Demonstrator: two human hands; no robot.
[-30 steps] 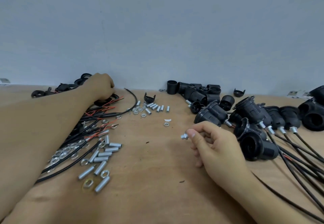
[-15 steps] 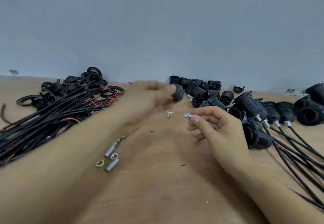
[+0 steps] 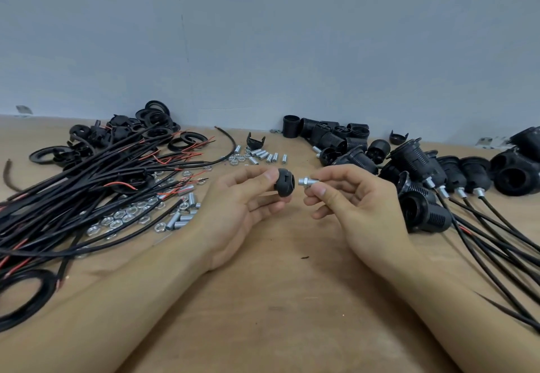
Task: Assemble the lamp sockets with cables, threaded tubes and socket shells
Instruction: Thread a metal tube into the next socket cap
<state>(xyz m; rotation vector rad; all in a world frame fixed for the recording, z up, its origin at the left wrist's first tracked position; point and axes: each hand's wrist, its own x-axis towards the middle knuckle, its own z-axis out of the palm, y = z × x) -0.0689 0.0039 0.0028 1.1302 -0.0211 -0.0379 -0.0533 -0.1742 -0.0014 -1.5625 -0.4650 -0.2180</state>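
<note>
My left hand [image 3: 242, 212] pinches a small black socket cap [image 3: 284, 182] between thumb and fingers, above the middle of the wooden table [image 3: 277, 314]. Just to its right, my right hand [image 3: 353, 209] pinches a short silver threaded tube with a nut on it [image 3: 306, 181]. The tube's end points at the cap's hole, a small gap apart. A bundle of black cables with red wire ends [image 3: 87, 185] lies at the left. Loose threaded tubes and nuts [image 3: 152, 214] lie beside the cables, and more threaded tubes [image 3: 260, 155] lie farther back.
Black rings and socket parts [image 3: 122, 133] are piled at the back left. Empty socket shells [image 3: 336, 136] stand at the back centre. Assembled sockets with cables [image 3: 438, 185] fill the right side, their cables [image 3: 496, 244] trailing to the front right. A grey wall [image 3: 263, 36] closes the back.
My left hand came from the parts pile at the left to the centre with the black cap. My right hand rose with the threaded tube, and the two now face each other.
</note>
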